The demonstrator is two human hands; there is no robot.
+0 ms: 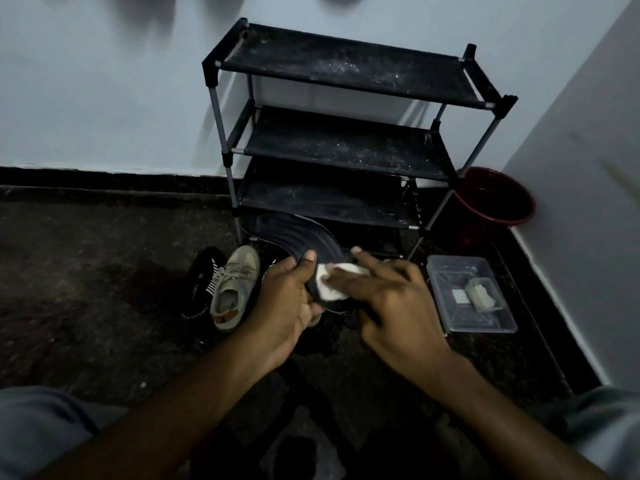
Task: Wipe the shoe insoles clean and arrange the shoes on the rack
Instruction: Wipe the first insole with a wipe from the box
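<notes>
Head view: left grip [291, 296] clasps black shoe [287, 233], lengthwise toward the rack [346, 67]; right grip [384, 292], fingers flat, presses white wipe [329, 291] on it.

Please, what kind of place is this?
Probably a floor corner inside a home: a black shoe rack stands against the wall, a tan sneaker lies on the dark floor, and a red bucket sits beside the rack.

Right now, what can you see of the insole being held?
The insole is black, long and curved, with ribs running along it; it looks like flexible rubber or foam. Held off the floor, its far end points up-left in front of the rack, at its lowest shelf. The left hand grips its near end, thumb on top. The right hand presses a white wipe onto it.
</notes>
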